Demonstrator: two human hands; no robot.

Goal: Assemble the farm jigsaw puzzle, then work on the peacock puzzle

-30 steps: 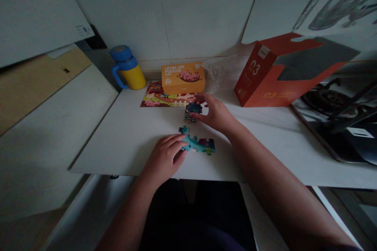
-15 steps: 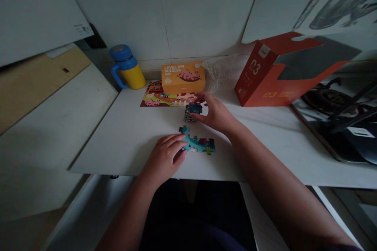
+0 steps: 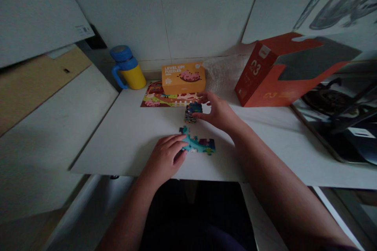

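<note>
Resting our loosely splayed left hand on the joined puzzle pieces, seemingly to steady them on the tabletop, we curve our right hand around the stack of pieces beyond, its grip uncertain.

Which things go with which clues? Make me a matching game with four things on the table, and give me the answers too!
Things:
1. Stack of puzzle pieces
2. Flask with a handle
3. Joined puzzle pieces
4. Puzzle box

Clues:
A. Blue and yellow
B. At the fingertips of the right hand
C. Orange, with a pink picture
D. Partly covered by the left hand

Pairs: 1-B, 2-A, 3-D, 4-C
</note>
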